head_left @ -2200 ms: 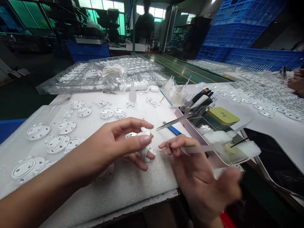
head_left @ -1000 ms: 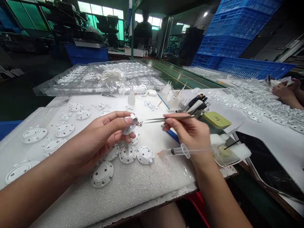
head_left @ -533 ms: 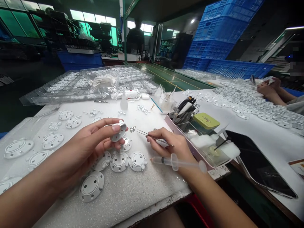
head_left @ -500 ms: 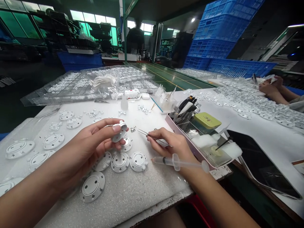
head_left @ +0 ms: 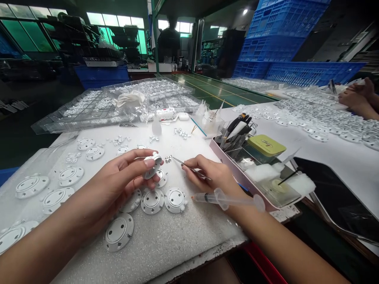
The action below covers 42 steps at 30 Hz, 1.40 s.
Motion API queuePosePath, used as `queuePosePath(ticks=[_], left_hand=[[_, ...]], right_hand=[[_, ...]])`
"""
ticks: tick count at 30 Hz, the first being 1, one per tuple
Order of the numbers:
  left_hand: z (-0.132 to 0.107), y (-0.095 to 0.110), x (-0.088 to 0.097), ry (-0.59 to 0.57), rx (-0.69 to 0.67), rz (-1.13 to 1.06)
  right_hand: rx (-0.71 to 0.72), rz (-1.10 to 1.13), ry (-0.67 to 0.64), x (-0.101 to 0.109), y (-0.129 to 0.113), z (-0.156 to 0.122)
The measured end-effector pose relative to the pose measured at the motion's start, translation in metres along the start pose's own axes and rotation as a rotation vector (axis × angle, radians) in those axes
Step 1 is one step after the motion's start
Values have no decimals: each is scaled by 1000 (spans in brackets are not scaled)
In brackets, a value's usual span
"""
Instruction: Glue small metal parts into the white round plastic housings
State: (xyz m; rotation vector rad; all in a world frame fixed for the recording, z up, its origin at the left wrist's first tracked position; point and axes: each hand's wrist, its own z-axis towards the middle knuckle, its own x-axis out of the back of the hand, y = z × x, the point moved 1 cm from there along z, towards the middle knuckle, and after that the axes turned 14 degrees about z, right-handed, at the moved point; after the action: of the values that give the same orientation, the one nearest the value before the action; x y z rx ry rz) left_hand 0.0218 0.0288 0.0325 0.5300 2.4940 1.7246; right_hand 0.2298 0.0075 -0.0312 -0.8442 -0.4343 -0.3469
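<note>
Raised over the white foam mat (head_left: 154,244), my left hand (head_left: 118,177) pinches a small round white disc (head_left: 153,165) on its edge between thumb and fingers. My right hand (head_left: 204,171) is closed round a pair of tweezers (head_left: 189,167). Their tips reach a little pile of tiny shiny pieces (head_left: 168,159) on the mat. A clear syringe (head_left: 219,198) with an orange tip also stays with the right hand, sticking out under the palm; how it is held is hidden. Several similar discs with dark spots, one of them a white disc (head_left: 175,200), lie below and left of my hands.
A pink organiser box (head_left: 225,157) with tools and a yellow-green tin (head_left: 266,144) stands right, beside a phone (head_left: 334,193). Clear trays (head_left: 59,122) of white parts lie behind. Blue crates (head_left: 266,47) are stacked at the back right. A co-worker's hands (head_left: 359,96) show far right.
The tweezers' tips have come together and moved up to the edge of the shiny pile. My left hand still holds the disc. The view has shifted slightly.
</note>
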Motion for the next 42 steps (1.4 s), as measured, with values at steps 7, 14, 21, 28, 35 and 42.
queuePosePath(ticks=[7, 14, 21, 28, 35, 42], left_hand=[[0, -2, 2, -19, -17, 5], [2, 0, 1, -9, -9, 33], [1, -1, 2, -24, -9, 55], [0, 0, 1, -26, 9, 66], [1, -2, 3, -49, -6, 65], [2, 0, 5, -9, 20, 82]], right_hand=[[32, -12, 26, -3, 7, 1], [46, -48, 12, -3, 7, 2], [40, -70, -8, -2, 5, 2], [56, -83, -37, -2, 3, 1], [80, -107, -8, -2, -2, 0], [92, -149, 70, -1, -4, 0]])
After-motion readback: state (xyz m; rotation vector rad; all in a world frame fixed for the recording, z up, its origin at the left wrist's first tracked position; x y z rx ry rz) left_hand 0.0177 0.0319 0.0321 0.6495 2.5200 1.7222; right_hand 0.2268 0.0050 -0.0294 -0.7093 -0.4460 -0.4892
